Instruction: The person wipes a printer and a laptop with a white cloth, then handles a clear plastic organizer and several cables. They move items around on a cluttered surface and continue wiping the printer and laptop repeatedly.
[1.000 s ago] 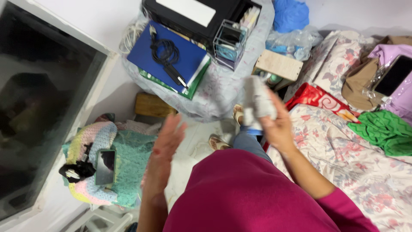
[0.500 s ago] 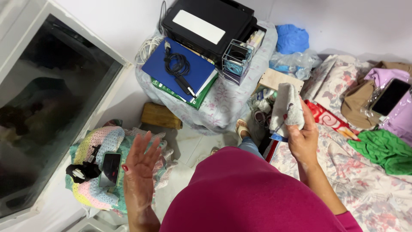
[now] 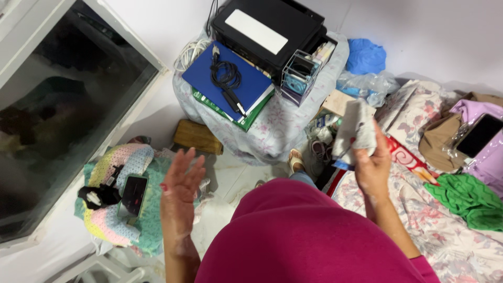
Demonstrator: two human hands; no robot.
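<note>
My right hand (image 3: 373,167) is raised in front of me and grips a pale grey-white cloth (image 3: 353,128), bunched and hanging a little below the fingers. My left hand (image 3: 178,194) is held up with the palm facing right and the fingers spread, holding nothing. It hovers above a pastel crocheted blanket (image 3: 133,160) on which a dark phone (image 3: 133,195) and a black clip-like thing (image 3: 97,195) lie. My magenta top fills the lower middle of the view.
A cloth-covered low table (image 3: 272,131) carries a blue folder (image 3: 225,84) with a black cable, a black printer (image 3: 270,32) and a wire holder (image 3: 298,77). A floral bed (image 3: 450,220) on the right bears a green cloth (image 3: 469,199) and another phone (image 3: 479,135). A dark window (image 3: 57,105) is at left.
My right hand with the cloth has shifted slightly right and stayed raised. My left hand has opened wider and drawn back a little toward me. The view has tilted up and right.
</note>
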